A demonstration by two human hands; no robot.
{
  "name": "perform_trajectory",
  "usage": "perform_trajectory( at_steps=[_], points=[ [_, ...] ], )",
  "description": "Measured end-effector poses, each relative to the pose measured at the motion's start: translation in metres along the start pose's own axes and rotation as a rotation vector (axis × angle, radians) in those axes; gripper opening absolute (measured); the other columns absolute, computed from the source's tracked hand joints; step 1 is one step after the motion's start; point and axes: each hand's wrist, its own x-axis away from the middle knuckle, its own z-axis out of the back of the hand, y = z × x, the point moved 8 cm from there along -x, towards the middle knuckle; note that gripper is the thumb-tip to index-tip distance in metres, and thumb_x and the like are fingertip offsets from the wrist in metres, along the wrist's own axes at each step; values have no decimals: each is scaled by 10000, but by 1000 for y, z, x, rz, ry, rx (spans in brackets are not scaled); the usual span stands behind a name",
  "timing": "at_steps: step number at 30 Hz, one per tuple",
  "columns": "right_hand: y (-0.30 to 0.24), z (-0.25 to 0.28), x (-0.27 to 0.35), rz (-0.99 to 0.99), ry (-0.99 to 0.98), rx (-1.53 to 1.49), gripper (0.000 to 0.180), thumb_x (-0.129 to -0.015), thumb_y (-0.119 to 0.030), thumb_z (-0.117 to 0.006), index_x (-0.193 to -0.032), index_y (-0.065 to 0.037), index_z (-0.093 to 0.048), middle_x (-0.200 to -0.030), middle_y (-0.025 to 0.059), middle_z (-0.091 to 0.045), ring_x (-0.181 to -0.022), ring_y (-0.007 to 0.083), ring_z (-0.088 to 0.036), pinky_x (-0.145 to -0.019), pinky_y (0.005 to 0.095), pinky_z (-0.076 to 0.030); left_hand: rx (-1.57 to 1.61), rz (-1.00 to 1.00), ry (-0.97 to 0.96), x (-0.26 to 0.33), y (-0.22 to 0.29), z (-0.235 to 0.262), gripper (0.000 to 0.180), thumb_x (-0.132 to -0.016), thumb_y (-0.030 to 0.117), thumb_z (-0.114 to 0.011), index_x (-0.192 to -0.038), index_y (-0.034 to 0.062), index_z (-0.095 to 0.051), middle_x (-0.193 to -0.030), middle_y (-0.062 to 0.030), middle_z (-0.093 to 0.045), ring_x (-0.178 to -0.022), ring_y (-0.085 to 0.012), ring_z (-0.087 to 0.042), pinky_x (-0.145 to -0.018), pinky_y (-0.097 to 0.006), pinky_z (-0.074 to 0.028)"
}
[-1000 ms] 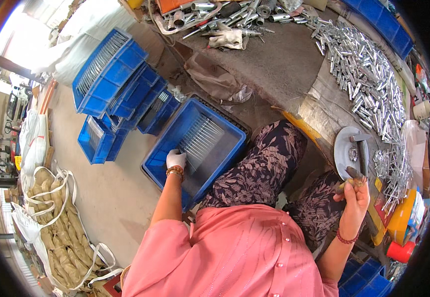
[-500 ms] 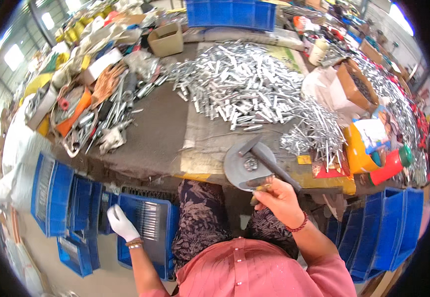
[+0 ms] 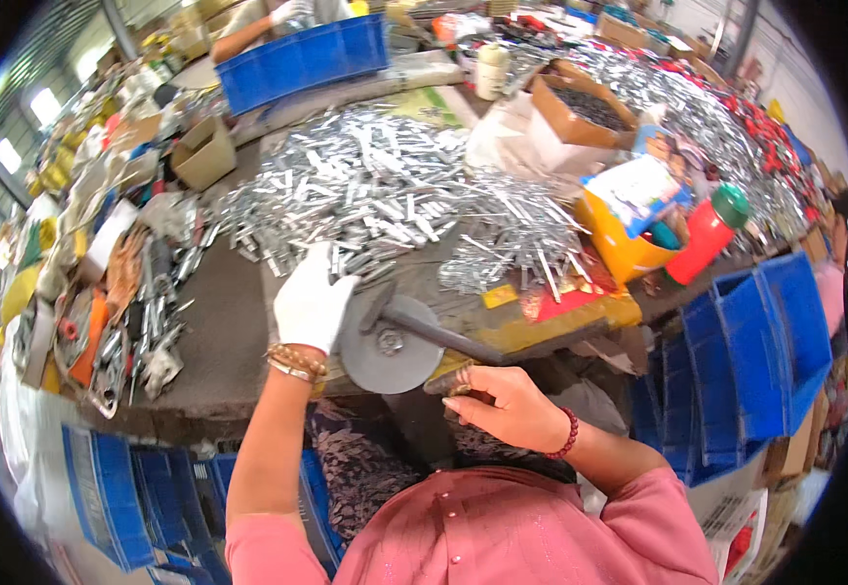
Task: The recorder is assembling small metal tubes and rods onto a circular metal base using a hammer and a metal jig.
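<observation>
My left hand (image 3: pixel 309 304), in a white glove, reaches over the near edge of a heap of silvery metal pieces (image 3: pixel 375 185). Its thumb stands apart from the fingers, and no piece shows in its grasp. Bare and bent at the fingers, my right hand (image 3: pixel 507 408) pinches a small dark brownish piece (image 3: pixel 459 390) whose kind I cannot make out. Between the hands is a round grey plate (image 3: pixel 365 363) with a small metal bit (image 3: pixel 390 341) at its middle. A hammer (image 3: pixel 433 330) lies across the plate's right side, handle toward my right hand.
Thin metal rods (image 3: pixel 512 234) lie right of the heap. Beyond are an orange container (image 3: pixel 619 234), a red bottle (image 3: pixel 702 244) and a cardboard box (image 3: pixel 580 107). Blue bins (image 3: pixel 746 361) flank me. Behind a blue crate (image 3: pixel 302 63), another person's arm (image 3: pixel 243 41) shows.
My left hand has risen from beside the blue bins to the heap on the table. The view has turned to the right. My right hand still pinches its small piece near the plate.
</observation>
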Motion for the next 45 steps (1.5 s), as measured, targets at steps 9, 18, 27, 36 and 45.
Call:
perform_trajectory(
  at_steps=[9,18,27,36,45],
  points=[
    [-46,96,-17,437,464,958,99,-858,-85,-755,-849,-69,-658,-864,80,-608,-810,285,-669,-689,414,-540,590,440,-189,17,-8,8,543,-939,95,-772,-1446,47,-584,-936,-26,-668,-785,-107,-638,-704,-273,-549],
    [-16,85,-75,466,275,1371,17,-838,-125,-661,-849,-113,-659,-978,53,-566,-949,237,-631,-767,383,-543,906,477,-306,87,38,30,190,-952,33,-755,-1114,-8,-663,-1021,-89,-739,-850,-136,-715,-752,-261,-574],
    [-41,87,-60,523,385,981,103,-830,-64,-761,-865,-56,-664,-943,82,-631,-850,296,-679,-727,428,-560,511,213,-154,110,40,38,169,-845,-7,-820,-1003,-3,-758,-961,-92,-682,-879,-170,-673,-800,-305,-545],
    [-27,-5,-52,311,82,317,110,-878,-26,-761,-956,-2,-688,-917,123,-695,-815,280,-730,-676,378,-572,257,-55,-94,112,52,43,161,-828,84,-836,-964,48,-759,-914,-107,-673,-887,-294,-653,-818,-394,-526],
    [-48,-19,-49,494,40,855,17,-828,-88,-698,-821,-100,-689,-878,52,-614,-854,275,-664,-742,393,-553,241,-61,-121,109,58,44,158,-837,80,-824,-972,51,-747,-923,-107,-677,-905,-305,-661,-829,-398,-528]
  ],
)
